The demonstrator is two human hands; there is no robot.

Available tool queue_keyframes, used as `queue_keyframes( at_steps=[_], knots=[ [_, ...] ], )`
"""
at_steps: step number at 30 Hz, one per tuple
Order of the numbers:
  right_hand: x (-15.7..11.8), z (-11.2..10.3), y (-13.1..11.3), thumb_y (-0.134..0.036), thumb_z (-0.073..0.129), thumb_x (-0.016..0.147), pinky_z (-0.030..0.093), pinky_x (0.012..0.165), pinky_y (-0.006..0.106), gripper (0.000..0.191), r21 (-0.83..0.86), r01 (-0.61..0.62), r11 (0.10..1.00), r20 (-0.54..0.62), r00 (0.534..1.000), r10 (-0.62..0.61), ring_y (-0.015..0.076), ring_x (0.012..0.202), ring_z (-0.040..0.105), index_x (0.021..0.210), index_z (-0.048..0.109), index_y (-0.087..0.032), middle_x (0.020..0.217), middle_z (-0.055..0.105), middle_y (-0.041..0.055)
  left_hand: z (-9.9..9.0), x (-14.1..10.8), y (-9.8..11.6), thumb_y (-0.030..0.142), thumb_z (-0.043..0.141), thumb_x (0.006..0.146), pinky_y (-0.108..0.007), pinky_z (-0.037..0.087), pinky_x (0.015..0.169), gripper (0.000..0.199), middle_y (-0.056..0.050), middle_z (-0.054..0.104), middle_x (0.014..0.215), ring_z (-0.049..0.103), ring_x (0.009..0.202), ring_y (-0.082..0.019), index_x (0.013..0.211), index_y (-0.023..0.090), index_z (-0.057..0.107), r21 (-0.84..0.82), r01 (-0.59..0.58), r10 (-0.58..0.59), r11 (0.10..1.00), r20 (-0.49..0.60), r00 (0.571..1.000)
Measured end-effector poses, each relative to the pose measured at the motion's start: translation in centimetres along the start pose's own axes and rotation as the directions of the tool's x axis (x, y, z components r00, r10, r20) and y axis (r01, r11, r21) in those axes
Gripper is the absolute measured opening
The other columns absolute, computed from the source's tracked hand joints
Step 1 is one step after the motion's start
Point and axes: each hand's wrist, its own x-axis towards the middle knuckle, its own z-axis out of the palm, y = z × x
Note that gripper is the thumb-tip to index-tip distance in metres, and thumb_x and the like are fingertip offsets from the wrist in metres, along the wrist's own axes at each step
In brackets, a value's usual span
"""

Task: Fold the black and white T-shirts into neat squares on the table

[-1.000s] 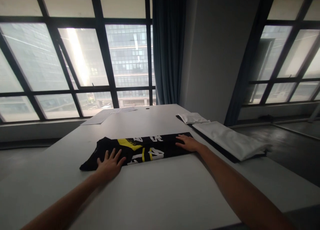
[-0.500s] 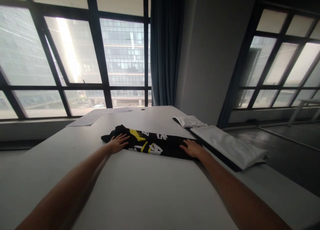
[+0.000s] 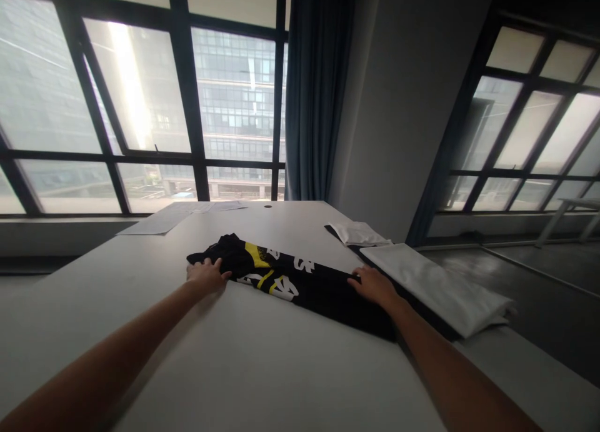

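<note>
A black garment (image 3: 323, 289) with white and yellow print lies folded into a long strip across the white table (image 3: 281, 369). Its left end is bunched up, while its right part is flatter and slants toward me. My left hand (image 3: 205, 277) is at the near edge of the bunched end, fingers bent over the fabric and thumb to the right. At the right end, my right hand (image 3: 376, 287) has its fingers curled onto the cloth near the far edge. The palm and wrist hide part of that end.
To the right, a folded white cloth (image 3: 435, 285) and a smaller white piece (image 3: 359, 233) lie on dark material along the table's edge. Paper sheets (image 3: 154, 221) rest at the far left. Windows, a blue curtain (image 3: 312, 107) and a pillar (image 3: 389, 119) stand beyond.
The garment's right end has swung toward me, so the strip slants more. My left hand has slid slightly left, my right hand slightly right, and the fingers look more bent.
</note>
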Motion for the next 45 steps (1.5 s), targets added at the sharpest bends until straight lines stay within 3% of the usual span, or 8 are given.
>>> queue_keyframes(
  at_steps=[8, 15, 21, 26, 33, 37, 42, 45],
  knots=[
    [-0.5, -1.3, -0.2, -0.035, 0.053, 0.091, 0.048, 0.086, 0.035, 0.029, 0.040, 0.004, 0.999, 0.059, 0.998, -0.007, 0.0272, 0.107, 0.064, 0.111, 0.069, -0.021, 0.118, 0.069, 0.0117, 1.9, 3.6, 2.6, 0.052, 0.032, 0.093, -0.063, 0.032, 0.103, 0.073, -0.027, 0.030, 0.157, 0.027, 0.143, -0.049, 0.155, 0.012, 0.032, -0.132, -0.065, 0.081, 0.989, 0.120, 0.989],
    [-1.9, -2.2, -2.6, -0.023, 0.058, 0.086, 0.046, 0.076, 0.031, 0.031, 0.250, 0.079, 0.965, 0.097, 0.990, -0.106, 0.0222, 0.089, 0.066, 0.117, 0.063, -0.018, 0.094, 0.072, 0.0081, 0.9, 9.7, 0.5, 0.041, 0.031, 0.094, -0.057, 0.020, 0.115, 0.064, -0.014, 0.024, 0.162, 0.019, 0.150, -0.034, 0.155, 0.023, 0.032, -0.122, -0.145, 0.152, 0.982, 0.053, 0.987],
    [-4.9, -3.6, -7.7, -0.014, 0.062, 0.079, 0.041, 0.057, 0.020, 0.021, 0.717, 0.192, 0.670, 0.275, 0.806, -0.525, 0.0096, 0.060, 0.055, 0.098, 0.068, -0.018, 0.066, 0.059, -0.0051, -0.7, 10.6, -0.6, 0.039, 0.040, 0.091, -0.062, 0.011, 0.115, 0.070, -0.019, 0.021, 0.163, 0.012, 0.151, -0.038, 0.156, 0.015, 0.030, 0.012, 0.050, -0.046, 0.999, -0.196, 0.980],
    [-6.0, -3.8, -9.8, -0.008, 0.052, 0.077, 0.045, 0.057, 0.019, 0.031, 0.854, -0.009, 0.520, 0.434, 0.564, -0.702, 0.0086, 0.054, 0.058, 0.099, 0.072, -0.016, 0.061, 0.058, -0.0054, -2.1, 6.0, 2.1, 0.026, 0.043, 0.089, -0.054, 0.035, 0.108, 0.059, -0.017, 0.044, 0.152, 0.044, 0.136, -0.034, 0.147, 0.016, 0.045, -0.029, -0.141, 0.134, 0.990, -0.165, 0.977],
    [-6.8, -2.7, -10.9, -0.002, 0.059, 0.071, 0.051, 0.083, 0.029, 0.048, 0.575, 0.522, 0.630, -0.039, 0.786, -0.616, 0.0161, 0.087, 0.066, 0.113, 0.072, -0.022, 0.113, 0.068, 0.0058, -1.0, -6.9, 3.5, 0.043, 0.040, 0.096, -0.043, 0.034, 0.116, 0.049, -0.004, 0.049, 0.151, 0.044, 0.138, -0.027, 0.139, 0.027, 0.056, -0.261, -0.612, 0.602, 0.747, -0.124, 0.789],
    [-7.5, -2.3, -11.6, -0.004, 0.058, 0.076, 0.046, 0.101, 0.039, 0.037, 0.383, 0.690, 0.614, -0.130, 0.698, -0.704, 0.0248, 0.117, 0.059, 0.102, 0.077, -0.024, 0.130, 0.062, 0.0076, -0.9, -13.1, 1.4, 0.046, 0.033, 0.100, -0.047, 0.024, 0.121, 0.052, -0.003, 0.036, 0.159, 0.032, 0.146, -0.027, 0.148, 0.029, 0.045, -0.327, -0.631, 0.647, 0.703, -0.072, 0.759],
    [-8.8, -2.8, -13.5, 0.001, 0.055, 0.071, 0.045, 0.101, 0.040, 0.038, 0.413, 0.795, 0.444, -0.142, 0.538, -0.831, 0.0204, 0.101, 0.066, 0.092, 0.076, -0.023, 0.111, 0.072, 0.0031, -3.2, -16.8, -2.1, 0.052, 0.041, 0.098, -0.048, 0.026, 0.120, 0.054, -0.001, 0.033, 0.160, 0.033, 0.146, -0.029, 0.149, 0.034, 0.043, -0.377, -0.576, 0.648, 0.725, 0.089, 0.757],
    [-8.9, -3.2, -14.9, -0.003, 0.056, 0.074, 0.042, 0.101, 0.041, 0.031, 0.414, 0.818, 0.400, -0.226, 0.518, -0.825, 0.0219, 0.100, 0.066, 0.090, 0.075, -0.022, 0.101, 0.075, 0.0036, -4.4, -17.6, -3.3, 0.054, 0.055, 0.091, -0.049, 0.028, 0.118, 0.055, 0.000, 0.036, 0.159, 0.035, 0.144, -0.029, 0.143, 0.038, 0.050, -0.419, -0.578, 0.669, 0.700, 0.102, 0.737]
  ],
)
